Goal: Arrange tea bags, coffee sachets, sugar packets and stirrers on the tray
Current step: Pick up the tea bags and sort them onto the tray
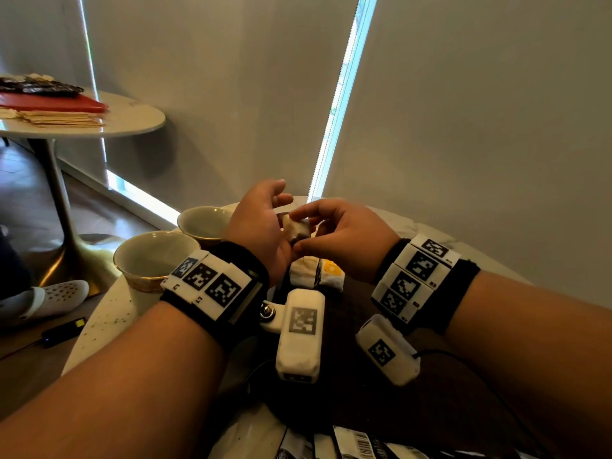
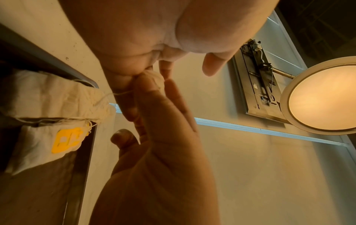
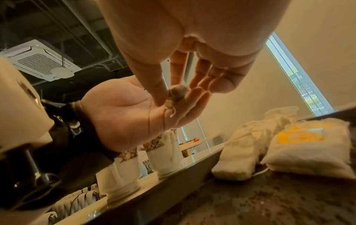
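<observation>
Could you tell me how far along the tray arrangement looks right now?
Done: a few tea bags already lie on the dark tray. In hand: the right hand pinches another tea bag over the open left hand. Left: the sachets at the table's near edge; sugar and stirrers are not visible on the tray.

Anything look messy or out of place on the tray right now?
Yes. Dark loose specks lie scattered over the dark tray floor, like spilled tea or coffee. The white tea bags near its far end lie heaped, not in rows. Both hands hold a small crumpled tea bag above the tray.
</observation>
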Motion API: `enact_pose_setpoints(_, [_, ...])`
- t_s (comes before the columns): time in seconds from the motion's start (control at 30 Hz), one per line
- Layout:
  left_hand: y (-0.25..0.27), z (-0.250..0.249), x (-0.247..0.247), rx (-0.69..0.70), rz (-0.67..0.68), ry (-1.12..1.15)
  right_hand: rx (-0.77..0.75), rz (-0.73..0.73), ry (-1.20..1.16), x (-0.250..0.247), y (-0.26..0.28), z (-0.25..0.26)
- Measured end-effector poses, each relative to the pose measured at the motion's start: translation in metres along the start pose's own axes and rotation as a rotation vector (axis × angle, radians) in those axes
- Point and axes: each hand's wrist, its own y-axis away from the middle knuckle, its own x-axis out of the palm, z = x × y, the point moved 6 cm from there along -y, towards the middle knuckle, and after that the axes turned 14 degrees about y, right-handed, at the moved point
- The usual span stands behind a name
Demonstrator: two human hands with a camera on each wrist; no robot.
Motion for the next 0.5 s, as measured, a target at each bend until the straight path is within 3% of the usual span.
enact_pose_setpoints(0.5, [0.001, 0.000, 0.000, -0.017, 0.001, -0.051, 0.192, -0.142, -0.457, 0.000, -0.001, -0.027])
